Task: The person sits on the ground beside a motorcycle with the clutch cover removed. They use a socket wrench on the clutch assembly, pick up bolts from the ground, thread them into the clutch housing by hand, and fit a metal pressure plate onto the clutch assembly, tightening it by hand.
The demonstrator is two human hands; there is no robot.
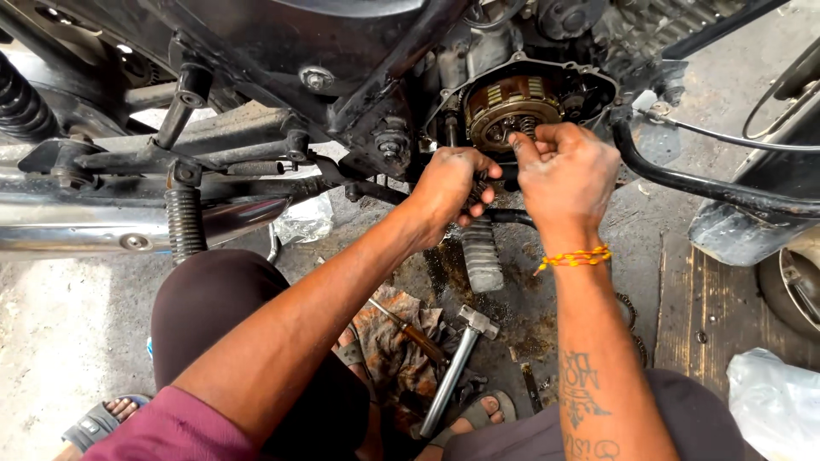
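Both hands work at the open clutch of a motorcycle.

The right hand (568, 171) pinches a small part at the clutch assembly (511, 107), upper centre; the left hand (448, 183) curls narrowly just below it, contents hidden. A hammer (457, 363) and screwdriver (410, 329) lie on the floor, bottom centre.

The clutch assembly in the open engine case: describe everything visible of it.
The clutch assembly is a round, brass-coloured stack of ridged plates, grimy with oil, sitting exposed in the opened engine case with its cover off. Coil springs show on its face. It faces outward, low on the motorcycle, above the ribbed footpeg. The right hand has its fingertips at the lower face near a spring; the left hand works just below it.
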